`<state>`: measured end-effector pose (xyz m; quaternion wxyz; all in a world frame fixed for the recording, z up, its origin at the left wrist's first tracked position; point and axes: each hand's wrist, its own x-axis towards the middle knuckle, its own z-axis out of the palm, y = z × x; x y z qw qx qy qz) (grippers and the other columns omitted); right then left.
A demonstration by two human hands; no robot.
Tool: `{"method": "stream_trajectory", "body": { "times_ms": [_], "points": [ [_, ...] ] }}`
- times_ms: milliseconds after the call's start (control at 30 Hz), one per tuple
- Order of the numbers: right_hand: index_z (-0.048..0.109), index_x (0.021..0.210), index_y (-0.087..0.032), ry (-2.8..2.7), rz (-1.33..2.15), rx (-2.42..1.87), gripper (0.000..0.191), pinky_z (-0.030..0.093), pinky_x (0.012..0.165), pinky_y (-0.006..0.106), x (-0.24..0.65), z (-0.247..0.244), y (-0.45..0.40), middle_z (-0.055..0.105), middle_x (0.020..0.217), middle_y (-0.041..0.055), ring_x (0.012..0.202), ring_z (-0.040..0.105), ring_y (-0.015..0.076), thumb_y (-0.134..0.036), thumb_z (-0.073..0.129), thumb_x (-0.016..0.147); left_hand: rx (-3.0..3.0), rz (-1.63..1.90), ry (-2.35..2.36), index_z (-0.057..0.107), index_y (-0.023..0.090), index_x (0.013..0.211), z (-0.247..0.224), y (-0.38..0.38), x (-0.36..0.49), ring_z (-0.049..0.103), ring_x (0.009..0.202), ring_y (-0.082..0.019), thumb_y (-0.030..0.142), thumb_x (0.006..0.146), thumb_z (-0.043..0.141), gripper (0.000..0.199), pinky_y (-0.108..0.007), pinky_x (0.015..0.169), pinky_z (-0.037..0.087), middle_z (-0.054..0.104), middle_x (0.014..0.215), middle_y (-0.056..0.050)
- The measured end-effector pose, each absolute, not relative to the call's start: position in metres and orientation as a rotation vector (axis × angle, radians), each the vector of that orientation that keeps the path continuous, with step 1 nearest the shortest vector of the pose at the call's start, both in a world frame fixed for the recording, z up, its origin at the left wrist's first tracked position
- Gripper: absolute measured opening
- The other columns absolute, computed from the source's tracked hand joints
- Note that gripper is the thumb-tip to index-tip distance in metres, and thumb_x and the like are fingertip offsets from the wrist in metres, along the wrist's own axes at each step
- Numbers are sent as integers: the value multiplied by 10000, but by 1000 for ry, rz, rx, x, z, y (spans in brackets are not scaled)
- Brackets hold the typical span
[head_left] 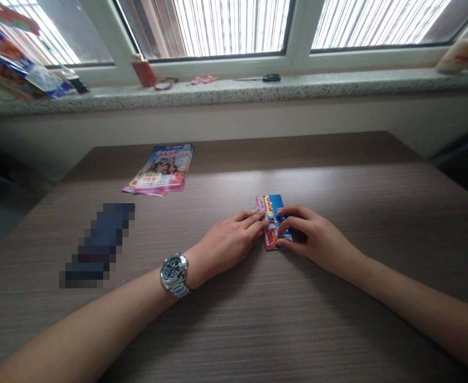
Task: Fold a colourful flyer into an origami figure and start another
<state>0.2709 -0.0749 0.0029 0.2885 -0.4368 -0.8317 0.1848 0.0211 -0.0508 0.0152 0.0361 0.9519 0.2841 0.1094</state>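
At three o'clock on the folded leaflet (pixel 272 234), the right hand (pixel 317 236) arches, fingertips apart; at nine, the left hand (pixel 230 238), fingers together, should press evenly.

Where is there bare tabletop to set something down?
Bare brown wood-grained tabletop shows beyond the right forearm, and between the glossy pink printed flyers and the small blue and pink printed paper. That paper is crowded: left hand and right hand are both at it.

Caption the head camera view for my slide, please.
Left hand and right hand at a small printed leaflet on the table, a pile of flyers farther back.
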Motion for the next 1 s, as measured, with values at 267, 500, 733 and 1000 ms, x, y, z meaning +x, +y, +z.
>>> {"method": "stream_trajectory", "body": {
  "times_ms": [267,500,733,1000],
  "points": [
    [688,985,-259,-2230,551,-1156,148,542,1010,473,274,4,-76,618,1281,110,1170,642,280,-310,766,870,2928,342,872,561,127,1386,17,-51,21,547,1322,-269,266,1074,428,367,-421,1089,523,566,1484,-121],
    [690,999,-258,-2229,593,-1154,195,518,1051,485,276,5,-76,609,1321,107,1212,627,289,-306,792,840,2904,363,881,574,137,1377,18,-52,22,547,1318,-266,283,1081,414,366,-430,1087,522,570,1479,-121],
    [719,1154,-266,-2232,606,-1110,224,505,1076,467,280,5,-75,604,1329,112,1251,604,271,-337,669,947,2883,388,877,537,166,1422,15,-53,19,540,1323,-283,377,1073,444,418,-451,1090,522,561,1493,-97],
    [707,1294,-254,-2529,395,-911,321,466,1137,475,293,4,-73,483,1533,137,1393,507,299,-279,589,996,2863,395,882,556,175,1411,16,-53,18,552,1314,-280,383,1062,472,414,-458,1092,515,568,1487,-96]
  ]
}}
